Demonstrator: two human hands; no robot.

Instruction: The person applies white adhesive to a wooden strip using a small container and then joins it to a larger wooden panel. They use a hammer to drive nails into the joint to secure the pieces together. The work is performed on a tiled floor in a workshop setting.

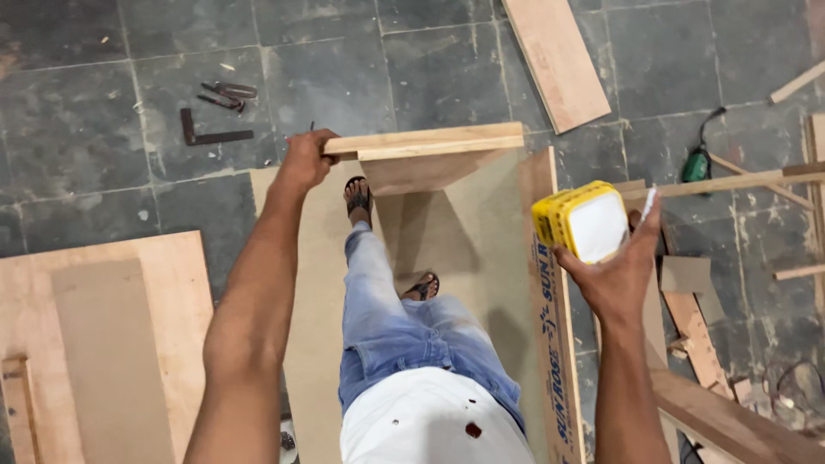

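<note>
At centre frame, a wooden board (pixel 430 142) is held on edge, its long side running level from the middle toward the right; the left hand (pixel 305 161) grips its left end, fingers curled tight over the top edge, thumb side toward the camera; the board stands over a large pale plywood sheet (pixel 481 249) lying flat on the floor. Right of it, the right hand (pixel 620 273) holds a yellow plastic container with a white lid (pixel 584 221), raised and well apart from the board; the fingers are wrapped about the container's lower right side, with a small white slip (pixel 647 204) pinched at the fingertips. Below the board, 2 sandalled feet (pixel 357 196) stand on the sheet, legs in blue jeans (pixel 387 326). Beyond the left hand, on the grey tiled floor (pixel 86 129), lie a dark try square (pixel 210 133) and pliers (pixel 225 94), near each other. A plank (pixel 557 60) lies slantwise at top; a green power tool (pixel 696 163) sits at right among timber strips; another plywood panel (pixel 103 344) lies at lower left.
</note>
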